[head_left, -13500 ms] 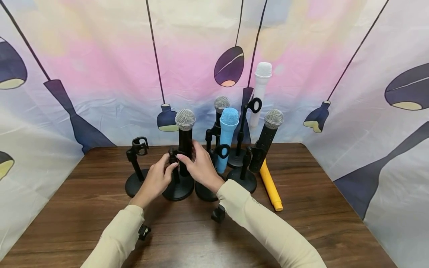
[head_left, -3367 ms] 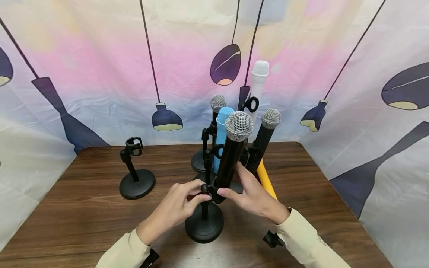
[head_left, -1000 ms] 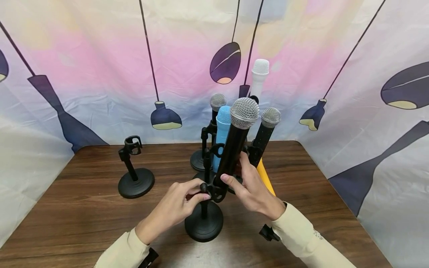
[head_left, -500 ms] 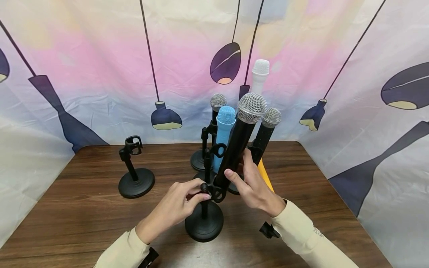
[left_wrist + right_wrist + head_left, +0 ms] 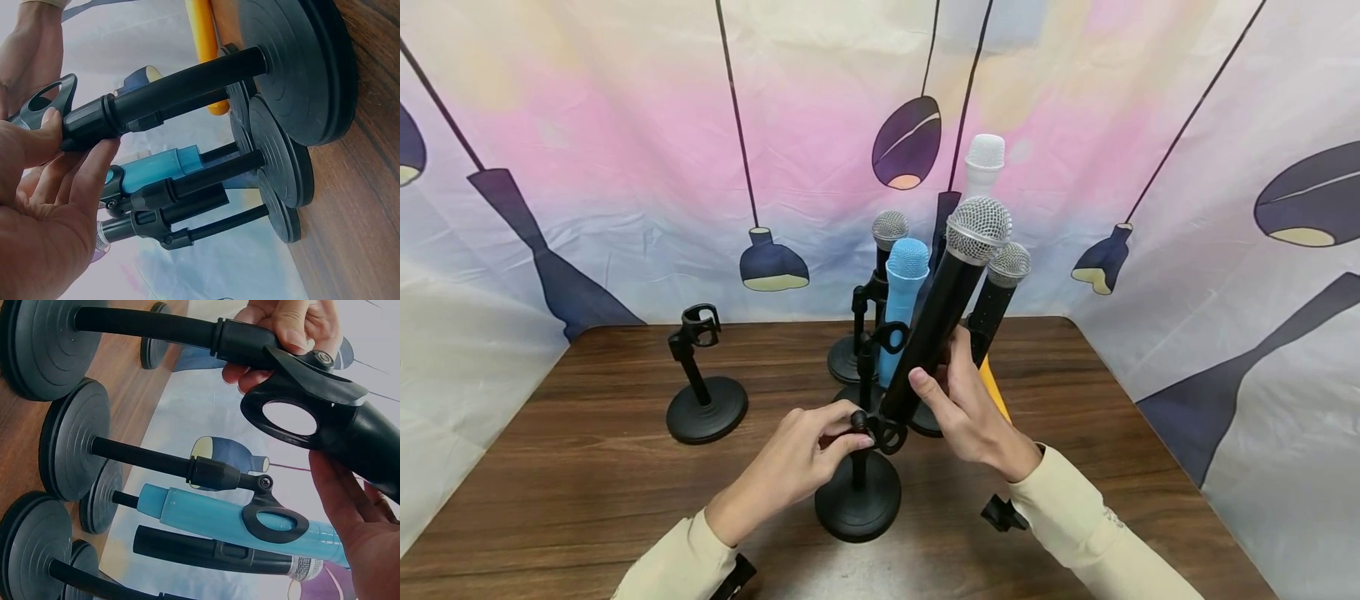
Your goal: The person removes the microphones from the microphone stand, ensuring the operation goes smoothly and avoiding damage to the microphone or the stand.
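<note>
My right hand (image 5: 973, 412) grips the lower body of a black microphone (image 5: 942, 321) with a silver mesh head, tilted up to the right. The microphone's bottom end is at the clip (image 5: 290, 403) of a black desk stand (image 5: 857, 497); the right wrist view shows it meeting the clip's upper edge. How much of it sits inside cannot be told. My left hand (image 5: 793, 458) pinches the top of this stand's post with thumb and fingers, just below the clip, also seen in the left wrist view. The round base rests on the table.
Behind stand a blue microphone (image 5: 904, 308), a black one (image 5: 889, 229), a speckled black one (image 5: 996, 304) and a white one (image 5: 985, 162), among several stands. A yellow stick-like object (image 5: 992, 390) lies behind my right hand. A stand with bare clip (image 5: 706, 408) is at left.
Over the last second, my right hand and the microphone slid up and right, away from the clip. My left hand stayed still. Earlier, the stand with this microphone came forward from the back.
</note>
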A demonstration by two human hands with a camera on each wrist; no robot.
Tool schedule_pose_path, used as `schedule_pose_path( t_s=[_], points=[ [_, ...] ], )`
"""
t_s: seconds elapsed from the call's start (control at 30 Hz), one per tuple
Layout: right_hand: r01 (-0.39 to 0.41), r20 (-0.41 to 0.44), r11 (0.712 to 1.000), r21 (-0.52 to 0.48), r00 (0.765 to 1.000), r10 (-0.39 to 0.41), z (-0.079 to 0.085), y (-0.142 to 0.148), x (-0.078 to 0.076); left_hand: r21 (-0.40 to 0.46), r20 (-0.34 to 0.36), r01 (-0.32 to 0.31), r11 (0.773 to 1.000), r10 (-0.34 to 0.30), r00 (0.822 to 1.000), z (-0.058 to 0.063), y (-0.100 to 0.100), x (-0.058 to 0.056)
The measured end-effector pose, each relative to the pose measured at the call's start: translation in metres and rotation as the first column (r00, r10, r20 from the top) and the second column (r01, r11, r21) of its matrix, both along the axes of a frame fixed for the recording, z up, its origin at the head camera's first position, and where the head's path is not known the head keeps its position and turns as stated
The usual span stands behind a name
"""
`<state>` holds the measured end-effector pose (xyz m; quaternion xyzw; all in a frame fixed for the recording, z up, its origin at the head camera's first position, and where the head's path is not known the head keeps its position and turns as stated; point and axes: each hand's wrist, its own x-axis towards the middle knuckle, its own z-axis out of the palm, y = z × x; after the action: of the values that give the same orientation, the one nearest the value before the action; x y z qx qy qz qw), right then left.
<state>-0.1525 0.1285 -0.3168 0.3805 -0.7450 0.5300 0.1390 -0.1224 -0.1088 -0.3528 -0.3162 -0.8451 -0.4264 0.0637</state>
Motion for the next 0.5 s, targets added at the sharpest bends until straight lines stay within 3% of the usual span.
schedule_pose_path(
  t_s=[0.3, 0.5],
  points=[
    [0.053, -0.043, 0.998, -0.023, 0.998, -0.054, 0.0028, 0.0006, -0.0032, 0.001, -0.014, -0.001, 1.0, 0.001, 1.0, 0.0008, 0.0012, -0.0011],
    [0.071, -0.07, 0.997, 0.019, 0.995, -0.07, 0.0058, 0.0003, -0.0008, -0.01, -0.004, -0.004, 1.0, 0.004, 1.0, 0.0008, 0.0011, -0.0005]
  ],
)
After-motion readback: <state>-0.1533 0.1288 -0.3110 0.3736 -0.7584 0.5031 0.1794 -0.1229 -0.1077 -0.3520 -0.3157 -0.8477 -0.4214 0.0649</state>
